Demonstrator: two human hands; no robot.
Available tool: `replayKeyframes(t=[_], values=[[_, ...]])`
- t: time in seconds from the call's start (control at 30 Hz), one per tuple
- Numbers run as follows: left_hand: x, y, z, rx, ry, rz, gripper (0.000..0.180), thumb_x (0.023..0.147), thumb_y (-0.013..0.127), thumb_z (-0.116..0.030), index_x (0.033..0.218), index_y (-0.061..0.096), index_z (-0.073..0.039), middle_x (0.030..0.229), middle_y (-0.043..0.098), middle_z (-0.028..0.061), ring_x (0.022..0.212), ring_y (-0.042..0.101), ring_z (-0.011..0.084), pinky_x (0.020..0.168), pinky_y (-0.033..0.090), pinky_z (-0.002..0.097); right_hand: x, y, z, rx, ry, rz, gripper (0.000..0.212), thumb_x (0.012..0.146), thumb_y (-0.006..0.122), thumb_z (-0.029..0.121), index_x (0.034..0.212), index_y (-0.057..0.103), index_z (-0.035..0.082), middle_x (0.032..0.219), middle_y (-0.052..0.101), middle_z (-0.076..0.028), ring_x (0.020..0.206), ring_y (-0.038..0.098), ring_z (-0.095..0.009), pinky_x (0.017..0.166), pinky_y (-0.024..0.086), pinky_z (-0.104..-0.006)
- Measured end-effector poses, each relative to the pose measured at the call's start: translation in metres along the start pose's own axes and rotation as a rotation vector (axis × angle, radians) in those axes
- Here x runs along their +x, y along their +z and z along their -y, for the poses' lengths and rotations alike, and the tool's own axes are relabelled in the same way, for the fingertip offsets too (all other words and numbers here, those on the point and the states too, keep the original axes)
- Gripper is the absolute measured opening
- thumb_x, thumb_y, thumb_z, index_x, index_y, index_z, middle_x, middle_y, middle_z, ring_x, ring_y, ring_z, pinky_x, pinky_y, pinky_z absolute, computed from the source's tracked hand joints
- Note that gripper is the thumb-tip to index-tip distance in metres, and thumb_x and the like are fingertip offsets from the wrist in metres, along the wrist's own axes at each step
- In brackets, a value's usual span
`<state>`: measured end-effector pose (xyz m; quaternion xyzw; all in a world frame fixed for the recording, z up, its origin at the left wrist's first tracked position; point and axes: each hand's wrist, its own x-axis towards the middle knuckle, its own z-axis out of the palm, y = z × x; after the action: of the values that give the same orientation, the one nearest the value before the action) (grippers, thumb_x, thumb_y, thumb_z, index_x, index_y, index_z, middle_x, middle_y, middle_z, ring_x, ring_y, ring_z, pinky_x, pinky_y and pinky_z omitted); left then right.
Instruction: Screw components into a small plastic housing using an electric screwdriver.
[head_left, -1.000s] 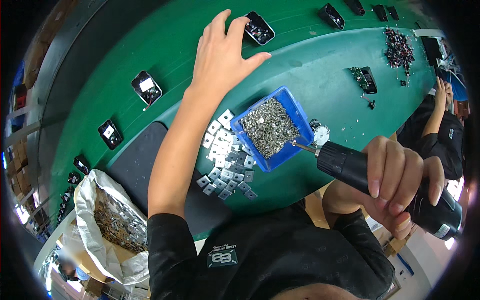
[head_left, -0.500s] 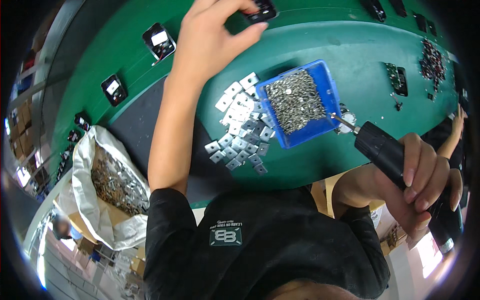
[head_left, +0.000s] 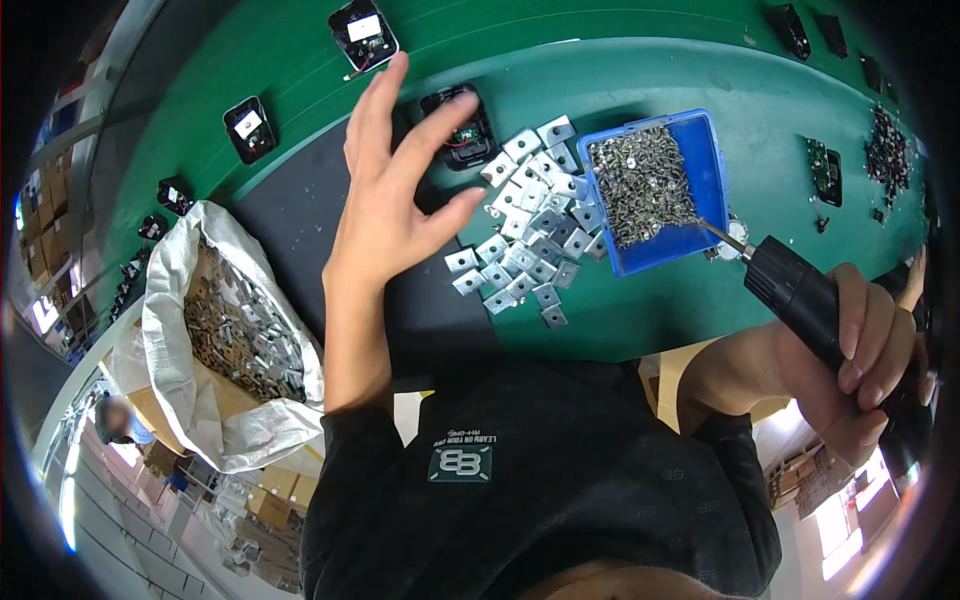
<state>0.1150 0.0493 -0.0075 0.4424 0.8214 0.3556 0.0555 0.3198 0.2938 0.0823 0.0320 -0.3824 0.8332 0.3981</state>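
Observation:
My left hand (head_left: pixel 385 205) is open, fingers spread, beside a black plastic housing (head_left: pixel 480 152) with a green circuit board and a red wire inside. The index finger reaches over that housing; whether it touches, I cannot tell. My right hand (head_left: pixel 865 340) grips a black electric screwdriver (head_left: pixel 795 300), its bit pointing at the right side of a blue bin (head_left: pixel 707 165). Small screws (head_left: pixel 640 185) fill much of the bin. Left of it lies a loose heap of square metal plates (head_left: pixel 540 235), each with a hole.
Several similar housings (head_left: pixel 250 130) stand along the green surface at the far left. A white sack (head_left: pixel 165 350) of metal pieces is at the left. On the right are a circuit board beside a black case (head_left: pixel 830 175) and a pile of small parts (head_left: pixel 887 150).
My left hand has come nearer and its fingers have let go of the black housing, which is now beside the metal plates. The view has shifted a little; the right hand still holds the screwdriver.

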Motion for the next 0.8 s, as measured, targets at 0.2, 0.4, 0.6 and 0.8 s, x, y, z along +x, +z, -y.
replayKeyframes(t=[0.2, 0.4, 0.6, 0.8], values=[[-0.007, 0.009, -0.025, 0.314, -0.006, 0.068, 0.027, 0.062, 0.084, -0.016, 0.087, 0.073, -0.012, 0.149, 0.037, 0.0179, 0.136, 0.033, 0.0402, 0.105, 0.029, 0.0522, -0.004, 0.003, 0.000, -0.069, -0.016, -0.014, 0.034, 0.065, 0.072, 0.011, 0.098, 0.065, 0.018, 0.071, 0.058, 0.007, 0.065, 0.053, -0.005, 0.075, 0.038, -0.0218], [-0.010, 0.012, -0.030, 0.362, -0.098, 0.106, 0.026, 0.065, 0.084, -0.017, 0.088, 0.074, -0.013, 0.150, 0.035, 0.0173, 0.137, 0.032, 0.0395, 0.106, 0.028, 0.0543, -0.001, 0.003, 0.003, -0.065, 0.023, 0.043, 0.035, 0.065, 0.073, 0.012, 0.099, 0.065, 0.018, 0.071, 0.058, 0.007, 0.065, 0.053, -0.005, 0.075, 0.037, -0.0223], [-0.010, 0.012, -0.025, 0.382, -0.045, 0.115, 0.030, 0.066, 0.083, -0.016, 0.093, 0.072, -0.014, 0.147, 0.038, 0.0176, 0.136, 0.033, 0.0384, 0.105, 0.030, 0.0535, -0.005, 0.005, -0.002, -0.022, -0.013, -0.012, 0.035, 0.065, 0.073, 0.012, 0.099, 0.065, 0.018, 0.071, 0.057, 0.008, 0.065, 0.053, -0.005, 0.074, 0.037, -0.0225], [-0.019, 0.017, -0.009, 0.284, 0.010, -0.045, 0.038, 0.064, 0.081, -0.013, 0.100, 0.068, -0.018, 0.144, 0.042, 0.0187, 0.134, 0.037, 0.0380, 0.102, 0.032, 0.0483, -0.005, 0.001, 0.004, -0.020, -0.010, -0.005, 0.034, 0.065, 0.073, 0.012, 0.098, 0.065, 0.019, 0.070, 0.056, 0.008, 0.064, 0.051, -0.004, 0.074, 0.036, -0.0220]])
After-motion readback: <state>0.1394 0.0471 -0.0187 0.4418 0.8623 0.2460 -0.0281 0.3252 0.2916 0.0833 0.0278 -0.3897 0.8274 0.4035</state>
